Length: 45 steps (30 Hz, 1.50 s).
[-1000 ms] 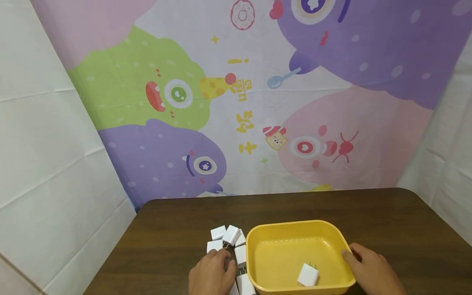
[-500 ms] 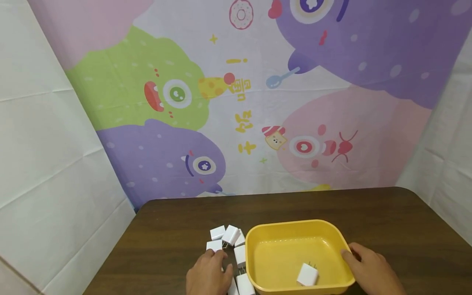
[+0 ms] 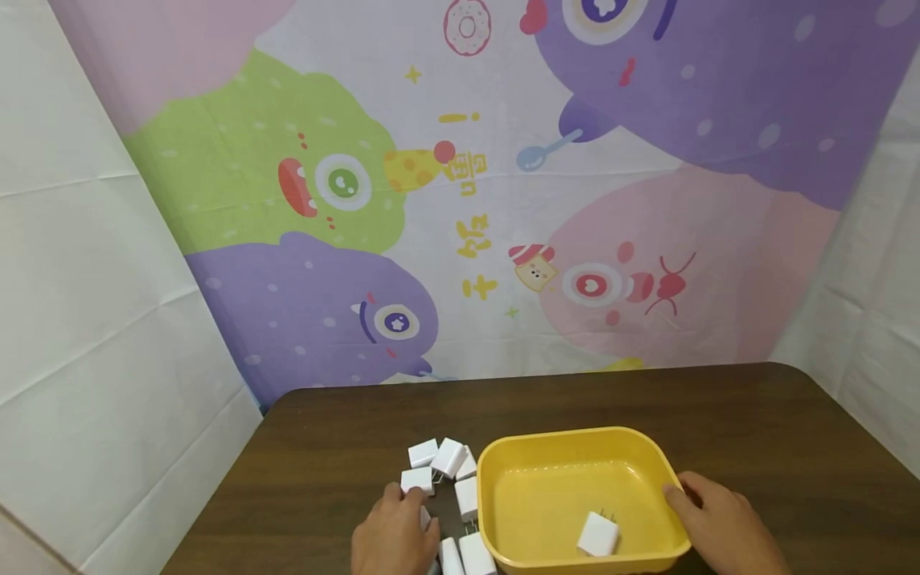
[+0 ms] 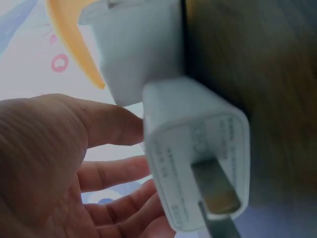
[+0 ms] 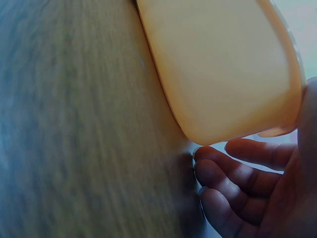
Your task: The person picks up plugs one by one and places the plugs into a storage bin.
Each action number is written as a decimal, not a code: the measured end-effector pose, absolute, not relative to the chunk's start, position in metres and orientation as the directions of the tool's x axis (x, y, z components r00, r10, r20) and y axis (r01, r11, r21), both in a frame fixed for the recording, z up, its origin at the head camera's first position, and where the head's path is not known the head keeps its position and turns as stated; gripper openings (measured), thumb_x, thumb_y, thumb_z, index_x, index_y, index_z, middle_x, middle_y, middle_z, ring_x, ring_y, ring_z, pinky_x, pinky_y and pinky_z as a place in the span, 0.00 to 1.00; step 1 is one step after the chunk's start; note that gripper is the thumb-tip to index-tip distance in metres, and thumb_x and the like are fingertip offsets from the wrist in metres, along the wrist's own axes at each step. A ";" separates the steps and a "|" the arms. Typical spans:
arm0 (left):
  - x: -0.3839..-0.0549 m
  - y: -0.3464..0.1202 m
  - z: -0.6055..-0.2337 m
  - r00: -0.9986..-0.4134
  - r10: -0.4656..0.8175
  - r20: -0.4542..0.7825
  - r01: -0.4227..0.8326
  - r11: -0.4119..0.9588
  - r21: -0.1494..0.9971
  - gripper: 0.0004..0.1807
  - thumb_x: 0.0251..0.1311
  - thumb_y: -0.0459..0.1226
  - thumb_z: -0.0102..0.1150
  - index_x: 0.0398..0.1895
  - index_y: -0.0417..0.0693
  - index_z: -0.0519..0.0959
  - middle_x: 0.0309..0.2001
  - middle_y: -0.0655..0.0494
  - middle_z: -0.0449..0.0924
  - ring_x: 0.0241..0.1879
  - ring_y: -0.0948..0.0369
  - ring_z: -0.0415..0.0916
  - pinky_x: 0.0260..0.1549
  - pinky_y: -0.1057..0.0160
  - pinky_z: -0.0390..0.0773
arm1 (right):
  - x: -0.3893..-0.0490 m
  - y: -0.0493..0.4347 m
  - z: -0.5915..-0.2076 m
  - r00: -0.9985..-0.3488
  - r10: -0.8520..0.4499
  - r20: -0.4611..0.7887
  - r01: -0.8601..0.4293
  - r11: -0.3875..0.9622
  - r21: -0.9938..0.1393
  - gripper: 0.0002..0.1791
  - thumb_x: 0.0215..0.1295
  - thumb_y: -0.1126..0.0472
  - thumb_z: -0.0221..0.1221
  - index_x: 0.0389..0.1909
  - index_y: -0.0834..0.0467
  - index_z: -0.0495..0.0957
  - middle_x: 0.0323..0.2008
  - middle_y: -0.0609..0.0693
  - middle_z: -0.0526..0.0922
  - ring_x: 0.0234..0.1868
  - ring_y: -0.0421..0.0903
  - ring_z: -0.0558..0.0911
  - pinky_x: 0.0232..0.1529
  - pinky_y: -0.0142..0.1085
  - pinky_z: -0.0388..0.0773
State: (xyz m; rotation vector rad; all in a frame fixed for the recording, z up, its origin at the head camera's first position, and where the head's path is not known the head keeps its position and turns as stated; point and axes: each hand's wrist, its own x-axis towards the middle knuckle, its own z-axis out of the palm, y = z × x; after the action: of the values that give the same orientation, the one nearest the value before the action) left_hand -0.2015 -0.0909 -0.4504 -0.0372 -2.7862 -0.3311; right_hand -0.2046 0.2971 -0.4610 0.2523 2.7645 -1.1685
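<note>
My left hand point(image 3: 395, 531) is low over a loose group of white plug chargers. One charger point(image 3: 426, 517) partly shows between its thumb and forefinger; whether they pinch it is hidden. The fingertips are close to another charger point(image 3: 417, 479). In the left wrist view, a charger point(image 4: 198, 129) with prongs towards the camera covers the thumb and finger ends, and a second charger point(image 4: 138, 49) stands behind it. My right hand point(image 3: 726, 523) grips the right side of a yellow box point(image 3: 561, 438), fingers curled by its outer wall. One charger point(image 3: 598, 533) lies inside the box.
More chargers sit close against the box's left side, including an upright-looking charger point(image 3: 477, 553) near the front and a charger point(image 3: 450, 458) at the back of the group. All rest on a dark wooden table point(image 3: 338, 431). A printed cloth point(image 3: 489, 200) hangs behind it.
My left hand has moved a little to the left, uncovering part of a charger between thumb and forefinger. The right hand keeps its hold on the box, which stays in place.
</note>
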 end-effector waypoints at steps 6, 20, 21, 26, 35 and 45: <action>-0.203 -0.091 -0.451 -0.946 -0.004 0.324 0.065 0.977 0.203 0.15 0.47 0.47 0.72 0.34 0.49 0.84 0.34 0.49 0.75 0.28 0.49 0.79 0.22 0.46 0.76 | -0.205 0.296 -0.461 -0.972 0.114 -0.204 0.226 0.679 -0.698 0.27 0.75 0.40 0.47 0.48 0.60 0.76 0.24 0.49 0.73 0.26 0.46 0.73 0.28 0.39 0.67; -0.206 -0.097 -0.450 -0.963 -0.051 0.264 0.023 0.963 0.269 0.24 0.48 0.48 0.72 0.46 0.44 0.83 0.38 0.39 0.74 0.27 0.45 0.78 0.23 0.44 0.76 | -0.206 0.298 -0.460 -0.977 0.106 -0.184 0.204 0.700 -0.685 0.25 0.75 0.40 0.47 0.46 0.59 0.76 0.23 0.50 0.71 0.26 0.46 0.71 0.28 0.40 0.66; -0.206 -0.098 -0.451 -0.965 -0.056 0.258 0.019 0.960 0.278 0.25 0.48 0.48 0.72 0.47 0.44 0.83 0.39 0.38 0.74 0.27 0.45 0.78 0.23 0.43 0.76 | -0.206 0.298 -0.461 -0.977 0.106 -0.185 0.205 0.698 -0.686 0.25 0.75 0.40 0.47 0.46 0.59 0.76 0.24 0.50 0.71 0.26 0.46 0.71 0.28 0.40 0.66; -0.206 -0.098 -0.452 -0.970 -0.065 0.236 0.004 0.960 0.281 0.27 0.49 0.50 0.71 0.48 0.43 0.82 0.39 0.37 0.73 0.27 0.45 0.78 0.23 0.43 0.76 | -0.206 0.298 -0.461 -0.977 0.108 -0.185 0.207 0.695 -0.689 0.25 0.75 0.40 0.47 0.46 0.59 0.76 0.24 0.50 0.71 0.27 0.46 0.71 0.28 0.40 0.66; -0.207 -0.098 -0.450 -0.977 -0.073 0.202 -0.026 0.973 0.228 0.26 0.50 0.55 0.70 0.44 0.45 0.82 0.37 0.40 0.73 0.29 0.45 0.78 0.23 0.42 0.76 | -0.205 0.297 -0.461 -0.978 0.109 -0.177 0.202 0.698 -0.687 0.26 0.75 0.41 0.47 0.48 0.60 0.76 0.24 0.50 0.72 0.26 0.46 0.72 0.28 0.40 0.66; -0.207 -0.102 -0.449 -0.989 -0.070 0.131 -0.046 0.983 0.178 0.29 0.49 0.60 0.69 0.43 0.46 0.82 0.32 0.44 0.75 0.30 0.46 0.78 0.25 0.44 0.76 | -0.205 0.296 -0.461 -0.977 0.109 -0.183 0.206 0.692 -0.692 0.27 0.75 0.41 0.47 0.51 0.62 0.76 0.25 0.50 0.72 0.27 0.46 0.72 0.28 0.40 0.67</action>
State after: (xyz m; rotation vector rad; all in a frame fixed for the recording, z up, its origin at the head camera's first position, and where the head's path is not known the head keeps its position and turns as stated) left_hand -0.2071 -0.1018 -0.4488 0.0880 -2.9916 -0.2631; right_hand -0.2047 0.2963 -0.4608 0.2594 2.7710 -1.1566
